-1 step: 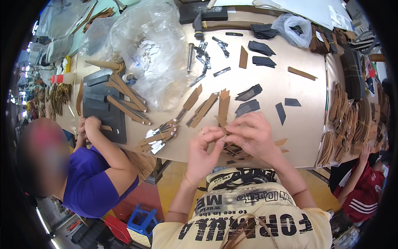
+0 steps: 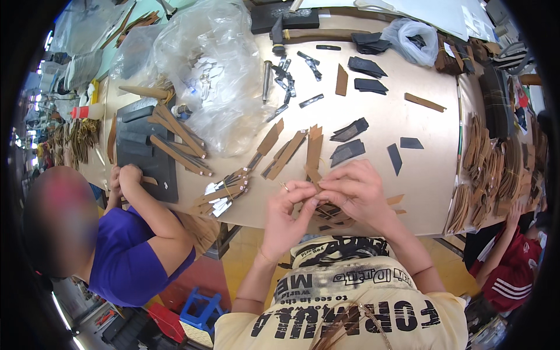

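Observation:
Close to the table's front edge, my left hand [image 2: 287,213] and my right hand [image 2: 356,189] meet with their fingertips pinched together. Between them is a brown leather strip [image 2: 313,175], whose upper end sticks out past my fingers; the rest is hidden. Just beyond lie brown leather strips [image 2: 315,146] in a stack. A pile of more brown strips [image 2: 333,216] sits below my hands, partly covered by them. Dark leather pieces [image 2: 348,150] are stacked beyond my right hand. To the left of my left hand is a banded bundle of strips [image 2: 224,191] with white tags.
A hammer [image 2: 315,35] and a metal punch [image 2: 266,81] lie at the back. Left of them spreads a large clear plastic bag [image 2: 216,116]. A co-worker in a purple shirt [image 2: 140,254] sits at the left by a black board [image 2: 166,175]. Brown bundles [image 2: 475,157] line the right.
The leather strip's end has shifted slightly and shows more between my fingertips. My hands have barely moved.

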Tool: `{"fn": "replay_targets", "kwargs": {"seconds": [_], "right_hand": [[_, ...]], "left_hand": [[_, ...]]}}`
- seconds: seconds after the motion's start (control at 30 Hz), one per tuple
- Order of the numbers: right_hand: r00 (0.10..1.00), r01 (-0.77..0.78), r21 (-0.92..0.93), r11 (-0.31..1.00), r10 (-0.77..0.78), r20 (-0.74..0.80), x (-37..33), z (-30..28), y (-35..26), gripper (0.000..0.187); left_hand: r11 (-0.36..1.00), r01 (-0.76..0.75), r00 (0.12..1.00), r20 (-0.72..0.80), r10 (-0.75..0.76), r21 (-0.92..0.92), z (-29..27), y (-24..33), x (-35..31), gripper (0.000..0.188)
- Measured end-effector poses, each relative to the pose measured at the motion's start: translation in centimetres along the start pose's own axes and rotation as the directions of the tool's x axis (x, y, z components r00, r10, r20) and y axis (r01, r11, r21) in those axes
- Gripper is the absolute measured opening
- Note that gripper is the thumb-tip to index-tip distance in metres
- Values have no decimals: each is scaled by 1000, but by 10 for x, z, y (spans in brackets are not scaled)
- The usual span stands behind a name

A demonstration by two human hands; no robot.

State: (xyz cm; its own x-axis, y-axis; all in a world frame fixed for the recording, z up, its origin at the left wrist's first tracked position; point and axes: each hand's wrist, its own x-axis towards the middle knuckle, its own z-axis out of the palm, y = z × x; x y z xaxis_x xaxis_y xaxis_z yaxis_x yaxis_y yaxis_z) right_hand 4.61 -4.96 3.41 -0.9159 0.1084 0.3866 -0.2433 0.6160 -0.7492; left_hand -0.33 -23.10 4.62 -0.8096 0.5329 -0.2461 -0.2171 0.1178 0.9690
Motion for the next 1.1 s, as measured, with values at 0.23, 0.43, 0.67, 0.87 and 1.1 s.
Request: {"fn": "replay_targets", "kwargs": {"seconds": [0.23,0.43,0.67,0.87,1.1], "right_hand": [[995,-37,-442,896,-9,-101,-32,13,-27,22],[977,-197,-428,882,139,-164,-19,10,-20,10],[889,-456,-342,822,400,-223,-11,-3,15,11],[884,-461,-428,778,447,-139,-13,-4,44,14],[884,-457,-478,750,323,-339,-12,-5,42,11]], "left_hand": [[977,-44,999,17,41,209,12,11,-11,11],[974,-26,999,-19,31,226,16,13,-16,16],[953,58,976,185,-117,297,-29,51,-47,17],[991,-27,757,651,-63,127,-30,47,-36,22],[686,-278,959,238,156,672,13,0,-9,19]]}}
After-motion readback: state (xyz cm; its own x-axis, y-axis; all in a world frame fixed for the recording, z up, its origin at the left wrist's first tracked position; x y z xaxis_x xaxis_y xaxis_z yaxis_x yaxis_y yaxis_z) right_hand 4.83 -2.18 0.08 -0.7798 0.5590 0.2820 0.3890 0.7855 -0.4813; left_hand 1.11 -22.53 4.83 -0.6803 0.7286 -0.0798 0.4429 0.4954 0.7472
